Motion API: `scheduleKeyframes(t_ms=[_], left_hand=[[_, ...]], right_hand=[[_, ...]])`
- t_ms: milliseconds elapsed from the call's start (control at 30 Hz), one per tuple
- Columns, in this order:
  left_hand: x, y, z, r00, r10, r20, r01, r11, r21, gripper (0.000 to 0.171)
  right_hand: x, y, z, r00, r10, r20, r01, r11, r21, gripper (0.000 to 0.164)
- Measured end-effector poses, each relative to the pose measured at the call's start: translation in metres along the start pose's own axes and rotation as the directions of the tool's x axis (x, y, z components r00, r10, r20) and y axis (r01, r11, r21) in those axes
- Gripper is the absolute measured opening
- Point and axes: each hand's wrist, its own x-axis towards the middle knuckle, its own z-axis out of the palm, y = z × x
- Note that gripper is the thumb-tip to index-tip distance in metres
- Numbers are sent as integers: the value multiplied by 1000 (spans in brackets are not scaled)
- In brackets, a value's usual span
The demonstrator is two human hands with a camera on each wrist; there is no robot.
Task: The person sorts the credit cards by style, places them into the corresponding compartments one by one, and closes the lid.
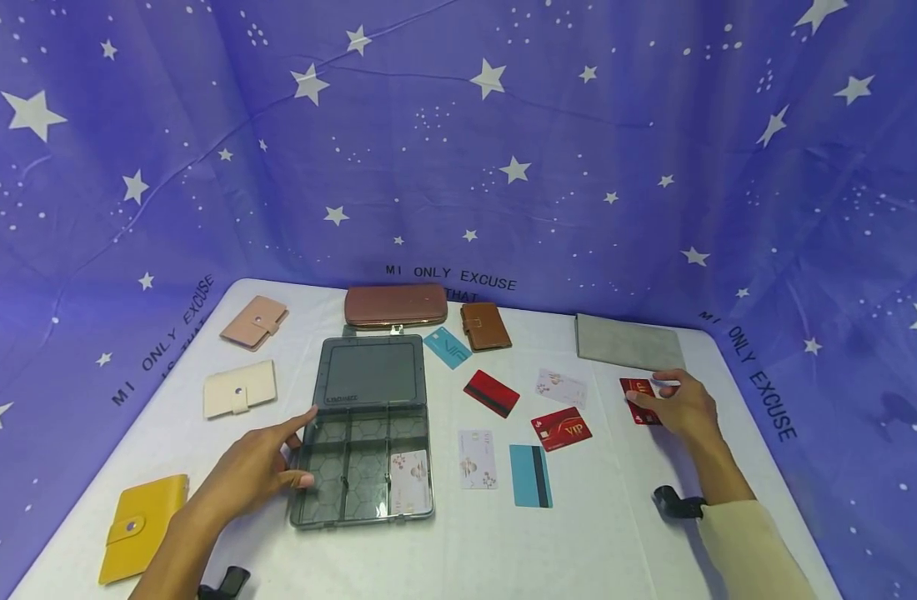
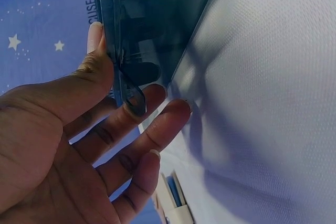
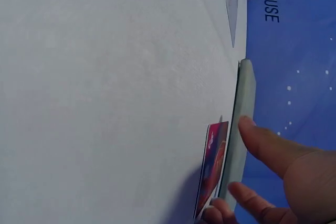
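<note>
A smoky clear compartment box lies with its lid folded back. Its front right compartment holds a white flowered card. My left hand rests at the box's left edge, thumb and index finger spread along it. In the left wrist view, the thumb overlaps the rim, with other fingers by the side wall. At the right, my right hand is over a red card with yellow markings. In the right wrist view, the thumb stands apart above this card, while other fingertips are right at its edge.
Between box and right hand lie red cards, white cards and blue cards. A grey wallet, maroon wallet and brown wallet line the back. Pink, cream and yellow card holders lie left.
</note>
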Motion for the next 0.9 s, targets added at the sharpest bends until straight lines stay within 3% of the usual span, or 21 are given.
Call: scheduleKeyframes(t_ms=[233, 533, 633, 767, 900], left_hand=[[0, 2, 0, 1000, -7, -2, 7, 1000, 3, 92], [-1, 5, -1, 1000, -9, 9, 9, 1000, -2, 92], [0, 6, -1, 1000, -2, 9, 2, 1000, -2, 91], [0, 6, -2, 1000, 3, 13, -3, 1000, 1, 92], [0, 5, -2, 1000, -7, 18, 7, 1000, 2, 92]], right_hand=[[3, -9, 3, 999, 30, 20, -29, 998, -53, 75], [1, -8, -1, 995, -75, 63, 80, 993, -84, 42], [-3, -9, -1, 994, -84, 70, 91, 990, -103, 45], [-9, -13, 0, 990, -97, 104, 113, 980, -164, 62], [-13, -17, 3, 987, -108, 123, 132, 969, -208, 65]])
